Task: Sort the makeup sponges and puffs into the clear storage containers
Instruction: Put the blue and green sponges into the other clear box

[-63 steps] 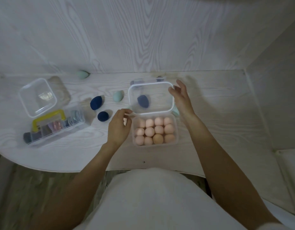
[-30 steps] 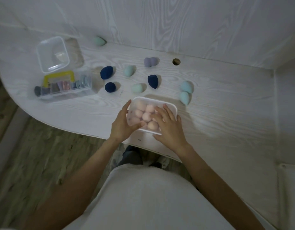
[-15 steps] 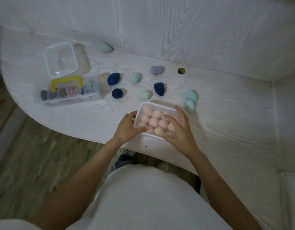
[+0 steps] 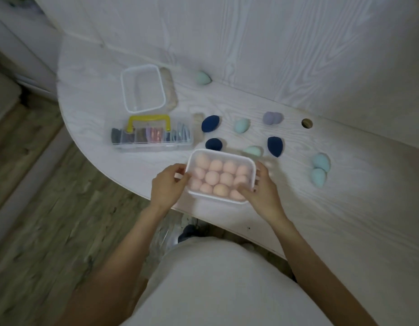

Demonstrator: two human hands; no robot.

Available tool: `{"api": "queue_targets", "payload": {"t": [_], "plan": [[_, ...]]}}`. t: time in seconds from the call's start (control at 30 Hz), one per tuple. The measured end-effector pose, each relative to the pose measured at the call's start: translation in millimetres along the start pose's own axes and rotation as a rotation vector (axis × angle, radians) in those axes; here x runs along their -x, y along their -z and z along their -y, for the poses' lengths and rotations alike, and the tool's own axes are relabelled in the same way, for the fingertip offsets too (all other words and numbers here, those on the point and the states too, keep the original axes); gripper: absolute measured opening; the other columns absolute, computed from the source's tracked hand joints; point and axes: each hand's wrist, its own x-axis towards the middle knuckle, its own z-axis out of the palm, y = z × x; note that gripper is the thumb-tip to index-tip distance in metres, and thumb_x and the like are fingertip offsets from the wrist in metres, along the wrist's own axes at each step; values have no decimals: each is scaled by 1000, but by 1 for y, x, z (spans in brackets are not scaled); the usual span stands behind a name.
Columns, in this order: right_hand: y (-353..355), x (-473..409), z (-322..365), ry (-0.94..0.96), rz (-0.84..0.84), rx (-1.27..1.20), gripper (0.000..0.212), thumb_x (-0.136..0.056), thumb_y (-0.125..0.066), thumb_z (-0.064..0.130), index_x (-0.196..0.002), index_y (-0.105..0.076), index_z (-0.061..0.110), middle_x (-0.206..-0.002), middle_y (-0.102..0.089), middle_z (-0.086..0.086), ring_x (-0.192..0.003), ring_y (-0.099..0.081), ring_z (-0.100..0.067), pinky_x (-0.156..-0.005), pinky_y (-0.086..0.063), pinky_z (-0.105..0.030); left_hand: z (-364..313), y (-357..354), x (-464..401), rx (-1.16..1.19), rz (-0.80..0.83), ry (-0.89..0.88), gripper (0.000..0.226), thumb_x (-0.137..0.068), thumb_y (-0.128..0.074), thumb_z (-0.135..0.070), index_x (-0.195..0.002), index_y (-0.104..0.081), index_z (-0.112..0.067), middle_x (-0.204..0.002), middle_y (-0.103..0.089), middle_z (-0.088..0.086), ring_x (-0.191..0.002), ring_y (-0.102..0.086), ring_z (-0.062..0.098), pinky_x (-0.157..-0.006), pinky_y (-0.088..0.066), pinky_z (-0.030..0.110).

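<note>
Lidded clear container (image 4: 219, 176) of peach sponges at near table edge (image 4: 123, 182), left hand (image 4: 167, 184) and right hand (image 4: 262, 190) gripping its ends; uneven pressing could tip it off

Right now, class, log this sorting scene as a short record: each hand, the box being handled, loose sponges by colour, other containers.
left hand: grips the box's left end
right hand: grips its right end
lidded clear box: peach sponges inside, at the desk's near edge
loose sponges: three navy, five mint or teal, one lilac
empty clear box: far left
yellow-handled organiser: in front of it
</note>
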Motion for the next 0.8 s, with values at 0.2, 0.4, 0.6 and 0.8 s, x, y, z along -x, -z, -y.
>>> {"api": "queue_targets", "payload": {"t": [0.2, 0.4, 0.6, 0.8], "plan": [[-68, -42, 40, 39, 222, 22, 55, -85, -65, 15, -132, -40, 22, -121, -56, 6, -111, -55, -13, -88, -47, -26, 61, 51, -9, -179, -178, 0, 35, -93, -53, -27, -125, -56, -13, -119, -63, 7, -98, -63, 25, -82, -50, 36], [-98, -107, 97, 364, 214, 367, 45, -88, -58, 11, -132, -45, 14, -136, -45, -5, -123, -43, -18, -92, -28, -14, 70, 108, -55, -132, -398, -139, 30, -88, -60, -16, -118, -60, -12, -114, -62, 9, -100, -59, 28, -81, -48, 36], [-137, -197, 135, 213, 254, 291, 43, -92, -55, 17, -134, -45, 13, -137, -46, -7, -122, -46, -21, -98, -35, -24, 76, 136, -156, 120, -259, 168, 47, -94, -50, -28, -137, -43, -10, -133, -53, 9, -116, -52, 24, -96, -39, 34], [-168, -263, 146, -74, 229, 179, 50, -94, -53, 22, -139, -37, 10, -137, -48, -11, -122, -48, -24, -95, -36, -26, 80, 150, -236, -7, -32, 221, 52, -98, -42, -32, -141, -33, -5, -138, -49, 13, -125, -46, 30, -104, -35, 38]]}}
